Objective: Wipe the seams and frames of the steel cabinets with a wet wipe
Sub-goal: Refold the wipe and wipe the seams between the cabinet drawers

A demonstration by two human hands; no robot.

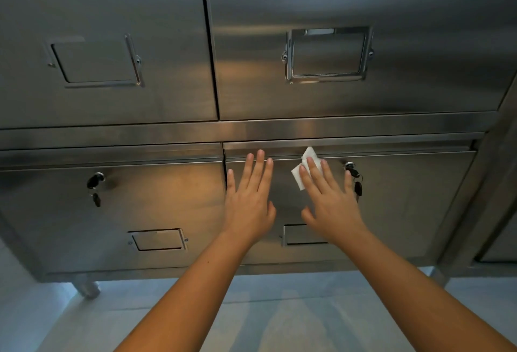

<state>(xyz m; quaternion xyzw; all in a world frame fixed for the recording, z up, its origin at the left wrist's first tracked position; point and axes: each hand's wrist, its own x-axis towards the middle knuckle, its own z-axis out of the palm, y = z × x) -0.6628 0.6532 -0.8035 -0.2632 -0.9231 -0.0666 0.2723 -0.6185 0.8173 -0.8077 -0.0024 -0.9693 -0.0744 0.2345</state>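
Note:
A steel cabinet point(405, 211) fills the view, with two upper doors and two lower doors. My right hand point(327, 197) lies flat with straight fingers on the lower right door, pressing a white wet wipe point(307, 160) against the door's top edge, just below the horizontal frame rail point(363, 125). Only the wipe's upper and left parts show past my fingers. My left hand point(249, 200) rests flat on the same door, fingers straight, just right of the vertical seam point(224, 167) between the lower doors. It holds nothing.
Keys hang from the lock point(353, 175) by my right little finger and from the left door's lock point(95, 183). Label holders point(327, 55) sit on each door. The cabinet stands on short legs point(88, 288) above a pale floor point(251, 309). Another cabinet point(500, 239) adjoins at right.

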